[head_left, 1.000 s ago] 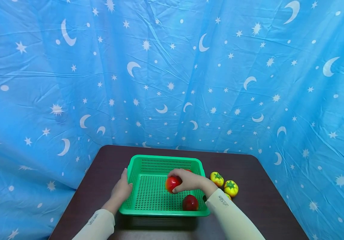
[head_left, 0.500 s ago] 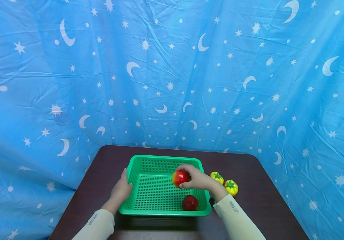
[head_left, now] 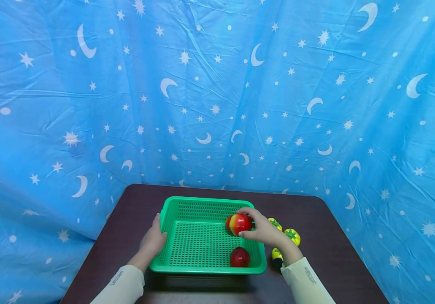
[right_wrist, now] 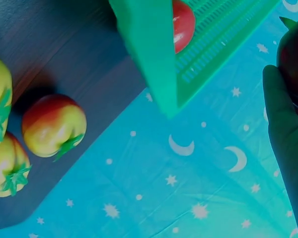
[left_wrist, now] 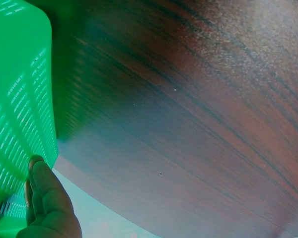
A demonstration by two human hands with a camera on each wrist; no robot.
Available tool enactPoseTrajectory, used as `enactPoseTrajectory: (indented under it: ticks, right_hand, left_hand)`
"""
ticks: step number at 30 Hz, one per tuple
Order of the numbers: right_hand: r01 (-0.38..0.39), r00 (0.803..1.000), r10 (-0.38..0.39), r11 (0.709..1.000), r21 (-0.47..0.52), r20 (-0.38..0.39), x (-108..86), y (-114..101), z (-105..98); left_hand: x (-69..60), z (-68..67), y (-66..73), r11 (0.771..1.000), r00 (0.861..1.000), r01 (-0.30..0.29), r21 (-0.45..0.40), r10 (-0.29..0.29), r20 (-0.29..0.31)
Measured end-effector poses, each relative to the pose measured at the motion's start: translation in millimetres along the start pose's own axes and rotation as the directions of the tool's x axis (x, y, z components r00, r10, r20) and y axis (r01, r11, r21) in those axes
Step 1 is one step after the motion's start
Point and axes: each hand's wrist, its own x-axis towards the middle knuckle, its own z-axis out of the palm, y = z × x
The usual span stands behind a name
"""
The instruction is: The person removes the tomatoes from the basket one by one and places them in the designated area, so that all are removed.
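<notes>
In the head view, my right hand (head_left: 266, 230) grips a red and yellow fruit (head_left: 241, 224) between thumb and fingers, above the right part of the green basket (head_left: 207, 270). The right wrist view shows the held fruit (right_wrist: 294, 62) dark, at the right edge, with a green leaf tip. A dark red fruit (head_left: 240, 257) lies in the basket's near right corner; another red one (head_left: 228, 223) is partly hidden behind the held fruit. My left hand (head_left: 153, 241) rests against the basket's left side, its fingers (left_wrist: 47, 186) straight along the outer wall (left_wrist: 20, 99).
Several yellow fruits with green tops (head_left: 292, 237) stand on the dark table (head_left: 316, 270) to the right of the basket, one partly covered by my right wrist. A yellow and red fruit (right_wrist: 54, 126) shows in the right wrist view. A blue curtain (head_left: 217, 105) hangs behind the table.
My right hand has moved rightward with the fruit, from above the basket's middle toward its right wall. The fruit behind it shows more now. My left hand and the basket have barely moved.
</notes>
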Motion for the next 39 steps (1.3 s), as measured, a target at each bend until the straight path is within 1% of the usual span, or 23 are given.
enactPoseTrajectory:
  ticks: [5,12,18,20,24,30,36,39]
  right_hand:
    - [-0.034,0.998,0.034,0.999,0.007,-0.043,-9.4,5.9,-3.1]
    - [-0.082,0.99,0.085,0.996,0.033,-0.117,-24.4,18.4,-1.9]
    - [-0.101,0.971,0.114,0.992,0.073,-0.209,-36.7,24.6,-0.5]
    - [-0.106,0.966,0.123,0.991,0.084,-0.227,-41.1,26.6,-0.4]
    - [-0.122,0.961,0.138,0.989,0.079,-0.24,-49.1,31.6,0.4]
    - [-0.15,0.951,0.162,0.986,0.065,-0.264,-58.8,38.2,0.5]
    - [-0.199,0.932,0.205,0.979,0.05,-0.298,-72.3,46.6,0.2]
    - [-0.209,0.925,0.216,0.976,0.058,-0.312,-78.5,52.0,0.5]
  left_hand:
    - [0.7,1.0,-2.1,1.0,1.0,-0.003,-0.009,0.003,-0.001]
    - [0.0,-0.6,-1.7,1.0,1.0,-0.004,-0.009,0.004,0.005]
    - [0.8,-1.5,-0.8,1.0,1.0,0.003,-0.008,-0.003,0.01]
    - [0.8,-1.2,-0.7,1.0,1.0,0.01,-0.015,-0.009,0.016]
    - [0.9,0.1,-1.4,1.0,1.0,0.017,-0.017,-0.017,0.022]
    - [1.5,0.4,-1.9,1.0,1.0,0.012,-0.009,-0.012,0.017]
    - [0.8,0.0,-1.0,1.0,1.0,-0.003,0.0,0.003,0.006]
    - [0.4,0.0,-0.5,1.0,1.0,-0.008,0.007,0.008,-0.001]
